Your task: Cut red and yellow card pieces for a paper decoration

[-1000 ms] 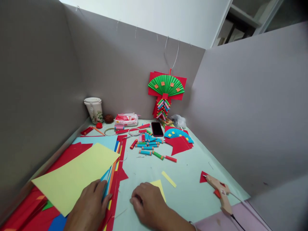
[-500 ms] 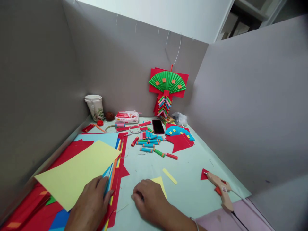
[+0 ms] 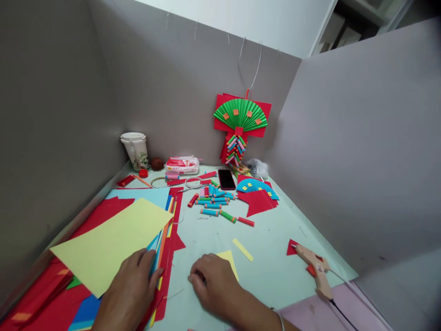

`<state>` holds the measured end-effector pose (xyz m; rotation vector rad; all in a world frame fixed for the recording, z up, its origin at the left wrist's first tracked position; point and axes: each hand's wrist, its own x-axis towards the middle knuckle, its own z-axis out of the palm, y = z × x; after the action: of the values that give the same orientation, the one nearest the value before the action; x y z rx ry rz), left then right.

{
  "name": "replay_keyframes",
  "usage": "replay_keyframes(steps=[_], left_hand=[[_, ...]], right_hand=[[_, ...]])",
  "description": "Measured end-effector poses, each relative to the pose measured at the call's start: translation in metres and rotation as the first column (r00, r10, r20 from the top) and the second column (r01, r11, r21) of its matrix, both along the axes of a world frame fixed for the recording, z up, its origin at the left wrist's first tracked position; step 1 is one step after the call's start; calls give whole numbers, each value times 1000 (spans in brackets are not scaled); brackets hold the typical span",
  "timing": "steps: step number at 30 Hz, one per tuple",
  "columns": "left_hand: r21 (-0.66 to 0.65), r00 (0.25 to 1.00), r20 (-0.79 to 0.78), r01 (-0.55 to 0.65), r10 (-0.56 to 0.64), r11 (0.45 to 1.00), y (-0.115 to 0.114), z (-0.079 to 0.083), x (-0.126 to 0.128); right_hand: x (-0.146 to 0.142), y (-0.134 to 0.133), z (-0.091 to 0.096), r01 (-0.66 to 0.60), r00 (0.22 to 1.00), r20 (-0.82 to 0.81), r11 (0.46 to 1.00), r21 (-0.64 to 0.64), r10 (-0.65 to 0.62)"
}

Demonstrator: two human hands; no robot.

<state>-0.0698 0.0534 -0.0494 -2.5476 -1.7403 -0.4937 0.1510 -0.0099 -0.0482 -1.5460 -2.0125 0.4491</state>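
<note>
My left hand (image 3: 130,286) lies on a stack of coloured paper at the lower left, thumb apart from the fingers. Beside it, a pale yellow sheet (image 3: 113,243) slants across the stack. Blue, orange and red strips (image 3: 163,250) show along the stack's right edge, next to my thumb. My right hand (image 3: 215,282) rests on the table in a loose fist, fingers curled, with nothing visible in it. Partly hidden behind that hand is a small yellow paper piece (image 3: 230,261), and a narrow yellow strip (image 3: 243,249) lies just beyond.
A hot glue gun (image 3: 315,266) lies at right, its nozzle over a red scrap. Several rolled paper tubes (image 3: 213,202), a phone (image 3: 226,179) and a blue paper fan (image 3: 257,186) lie farther back. A green fan decoration (image 3: 240,112) hangs by the back wall; a cup (image 3: 135,151) stands left.
The view has shifted very slightly. Both hands keep the same place and pose, and the papers and other things have not visibly moved.
</note>
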Motion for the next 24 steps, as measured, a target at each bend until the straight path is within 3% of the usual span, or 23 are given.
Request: replay_keyframes(steps=[3, 7, 10, 13, 18, 24], left_hand=[[-8, 1000, -9, -6, 6, 1000, -1, 2, 1], [-33, 999, -50, 2, -4, 999, -2, 3, 1], [-45, 998, -64, -20, 17, 999, -2, 4, 2], [-78, 997, -72, -47, 41, 996, -4, 8, 5], [-120, 996, -66, -63, 56, 991, -7, 13, 8], [-122, 993, -83, -90, 80, 988, -10, 14, 10]], right_hand=[[0, -4, 8, 3, 998, -62, 999, -41, -6], [12, 6, 42, -14, 984, -179, 999, -32, 8], [35, 46, 72, 42, 998, -58, 998, 52, -39], [61, 108, 87, 174, 980, 90, 984, 39, -177], [88, 201, 80, 317, 924, 249, 946, -67, -292], [92, 255, 65, 329, 890, 391, 923, -198, -234]])
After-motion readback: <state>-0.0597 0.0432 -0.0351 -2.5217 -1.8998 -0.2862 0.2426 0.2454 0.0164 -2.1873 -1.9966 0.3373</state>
